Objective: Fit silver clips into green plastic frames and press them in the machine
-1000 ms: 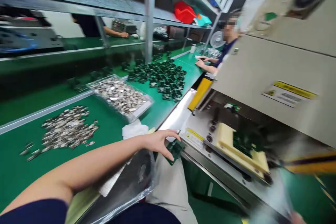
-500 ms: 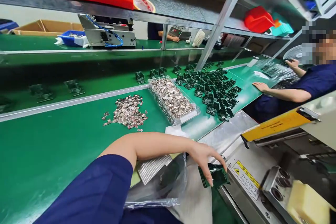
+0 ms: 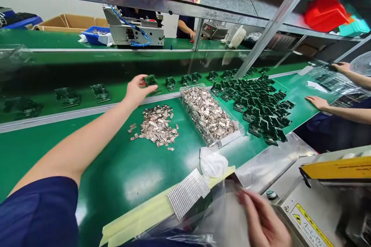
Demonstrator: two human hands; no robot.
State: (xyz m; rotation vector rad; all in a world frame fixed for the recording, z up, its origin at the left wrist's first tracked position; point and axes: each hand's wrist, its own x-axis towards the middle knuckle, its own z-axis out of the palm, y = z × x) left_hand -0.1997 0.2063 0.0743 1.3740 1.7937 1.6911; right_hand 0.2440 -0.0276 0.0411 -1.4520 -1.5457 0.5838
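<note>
My left hand (image 3: 138,89) is closed on a green circuit board (image 3: 150,80), held at the near side of the dark green belt (image 3: 121,71). Other green boards, among them one (image 3: 171,83) just to the right, stand spaced along that strip. Low at the right, my right hand (image 3: 265,222) is smeared by motion beside the clear plastic bag (image 3: 214,216); what its fingertips hold, if anything, does not show. Small metal pieces (image 3: 158,125) lie heaped below my left hand. A clear tray (image 3: 228,137) full of similar pieces sits beside them.
Many circuit boards (image 3: 257,100) are piled right of the tray. A block of small silvery pieces (image 3: 188,193) rests on yellow strips (image 3: 136,216), near a white cloth (image 3: 213,162). A machine (image 3: 292,197) stands at the right. A co-worker's hand (image 3: 317,102) rests beyond.
My left hand has swung from the machine at the lower right to the belt, carrying a circuit board. My right hand has come into view. The view has shifted left.
</note>
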